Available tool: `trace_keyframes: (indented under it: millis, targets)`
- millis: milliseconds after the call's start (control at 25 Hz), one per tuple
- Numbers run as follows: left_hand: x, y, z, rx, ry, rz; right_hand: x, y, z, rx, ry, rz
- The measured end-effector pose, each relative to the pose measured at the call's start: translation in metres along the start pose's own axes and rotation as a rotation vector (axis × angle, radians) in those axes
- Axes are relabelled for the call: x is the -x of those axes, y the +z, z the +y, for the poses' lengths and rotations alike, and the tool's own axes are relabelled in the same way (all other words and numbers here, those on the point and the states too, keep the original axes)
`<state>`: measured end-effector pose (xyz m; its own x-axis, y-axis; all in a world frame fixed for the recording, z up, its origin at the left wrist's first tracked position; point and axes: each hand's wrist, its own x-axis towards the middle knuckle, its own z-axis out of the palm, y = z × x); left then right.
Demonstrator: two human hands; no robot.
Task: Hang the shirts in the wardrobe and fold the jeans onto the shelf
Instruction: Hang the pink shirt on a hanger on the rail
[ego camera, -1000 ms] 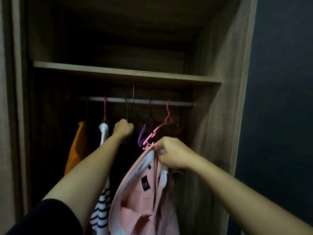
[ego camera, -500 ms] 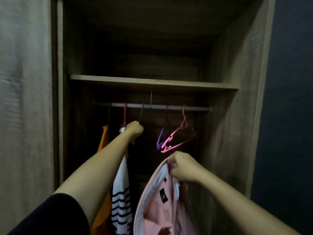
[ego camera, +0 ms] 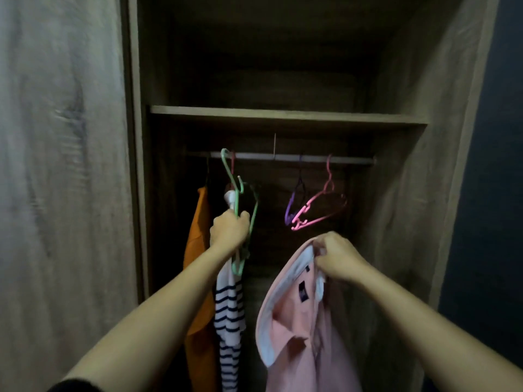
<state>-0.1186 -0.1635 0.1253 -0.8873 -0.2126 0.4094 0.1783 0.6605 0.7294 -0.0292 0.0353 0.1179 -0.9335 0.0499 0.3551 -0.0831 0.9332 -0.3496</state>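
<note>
Orange shirt [ego camera: 198, 236] and striped shirt [ego camera: 229, 306] crowd the left end of the rail [ego camera: 283, 157]. Left hand [ego camera: 229, 230] grip holds green hanger [ego camera: 232, 179], now lower and tilted. Right hand [ego camera: 336, 257] pinches pink shirt [ego camera: 300, 335].

Three shirts hang in the lower half of the frame: one orange shirt [ego camera: 198, 250] at the left, one striped shirt [ego camera: 229, 306] beside it and one pink shirt [ego camera: 297, 335] right of centre. Three bare hangers show mid-frame: one green hanger [ego camera: 236, 205], one purple hanger [ego camera: 291, 205] and one pink hanger [ego camera: 317, 220]. There is one shelf [ego camera: 283, 116], one rail [ego camera: 311, 159] and two hands, the left hand [ego camera: 229, 230] and the right hand [ego camera: 336, 258].
</note>
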Motion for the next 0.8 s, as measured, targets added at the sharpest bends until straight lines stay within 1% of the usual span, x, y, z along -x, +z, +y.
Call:
trace_keyframes:
  millis: [80,160,240,320,400,520,640,720,800]
  targets:
    - [0.033,-0.017,-0.035,-0.014,0.104,0.072,-0.003,0.004,-0.004,0.007,-0.01,0.045]
    - [0.058,-0.042,-0.074,-0.027,0.188,0.144,-0.002,0.011,-0.008,0.019,-0.011,0.038]
    - [0.065,-0.072,-0.108,0.003,0.255,0.12,0.0,0.016,-0.012,0.066,-0.031,-0.028]
    - [0.063,-0.098,-0.136,0.0,0.259,0.066,0.0,0.022,-0.012,0.122,-0.056,-0.074]
    - [0.067,-0.112,-0.155,-0.007,0.271,0.088,-0.001,0.02,-0.012,0.121,-0.051,-0.078]
    - [0.079,-0.113,-0.181,-0.003,0.328,0.107,-0.004,0.012,-0.017,0.075,-0.036,-0.03]
    - [0.089,-0.105,-0.2,-0.041,0.372,0.06,-0.001,0.008,-0.023,0.028,-0.039,-0.042]
    - [0.094,-0.097,-0.199,-0.077,0.41,0.041,0.003,0.006,-0.025,0.054,-0.059,-0.057]
    - [0.101,-0.086,-0.19,-0.132,0.432,0.04,0.008,0.005,-0.028,0.101,-0.091,-0.031]
